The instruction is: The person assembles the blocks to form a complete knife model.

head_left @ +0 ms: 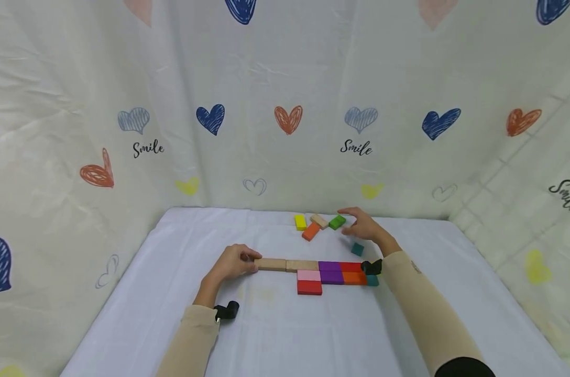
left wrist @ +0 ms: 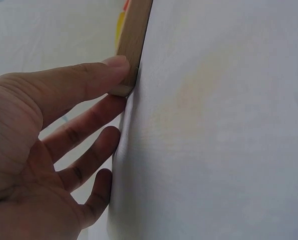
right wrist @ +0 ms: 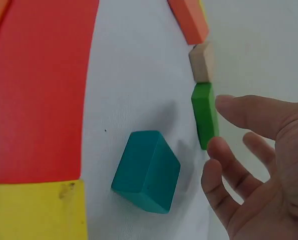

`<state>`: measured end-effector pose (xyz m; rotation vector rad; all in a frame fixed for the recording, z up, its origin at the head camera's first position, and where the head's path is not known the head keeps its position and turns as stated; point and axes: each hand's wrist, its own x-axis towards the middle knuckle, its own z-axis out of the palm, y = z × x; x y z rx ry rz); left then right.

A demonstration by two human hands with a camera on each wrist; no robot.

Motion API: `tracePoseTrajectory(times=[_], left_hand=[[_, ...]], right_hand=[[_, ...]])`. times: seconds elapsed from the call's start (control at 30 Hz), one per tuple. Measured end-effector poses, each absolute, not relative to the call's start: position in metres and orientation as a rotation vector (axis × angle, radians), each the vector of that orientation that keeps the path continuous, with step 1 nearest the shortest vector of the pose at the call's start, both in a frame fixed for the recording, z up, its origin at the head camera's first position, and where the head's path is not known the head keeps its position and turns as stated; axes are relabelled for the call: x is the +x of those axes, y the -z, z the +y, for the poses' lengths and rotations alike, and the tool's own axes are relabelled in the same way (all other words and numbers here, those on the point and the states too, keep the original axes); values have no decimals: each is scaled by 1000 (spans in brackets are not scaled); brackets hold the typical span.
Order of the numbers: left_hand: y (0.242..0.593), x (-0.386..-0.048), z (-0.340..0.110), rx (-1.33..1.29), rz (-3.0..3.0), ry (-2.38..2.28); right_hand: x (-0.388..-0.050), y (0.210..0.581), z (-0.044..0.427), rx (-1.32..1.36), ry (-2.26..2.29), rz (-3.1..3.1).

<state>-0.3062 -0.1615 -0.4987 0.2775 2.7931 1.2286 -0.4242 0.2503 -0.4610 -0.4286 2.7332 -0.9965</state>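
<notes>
My left hand (head_left: 233,262) pinches the far left end of a plain wooden block (head_left: 272,265), thumb on its near side in the left wrist view. That block heads a row with a second wooden block (head_left: 302,265), a purple block (head_left: 329,265) and a red block (head_left: 350,266). At the back, my right hand (head_left: 364,226) hovers beside a green block (head_left: 337,222), thumb and fingers spread apart. The right wrist view shows the thumb close to the green block (right wrist: 205,116), nothing held. A loose teal block (right wrist: 146,172) lies near that hand.
Below the row lie pink (head_left: 308,275), red (head_left: 309,288), purple (head_left: 331,277), orange (head_left: 355,278) and teal (head_left: 372,280) blocks. Loose yellow (head_left: 300,222), wooden (head_left: 319,221) and orange (head_left: 310,231) blocks lie near the table's back edge. A yellow block (right wrist: 38,210) adjoins the row's red one.
</notes>
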Motion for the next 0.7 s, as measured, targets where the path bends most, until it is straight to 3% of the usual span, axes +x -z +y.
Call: tracePoseTrajectory(times=[0.7], left_hand=[[498,-306,-161,269,2784,-1240]], right_hand=[[-455,475,249,-373,866,2638]])
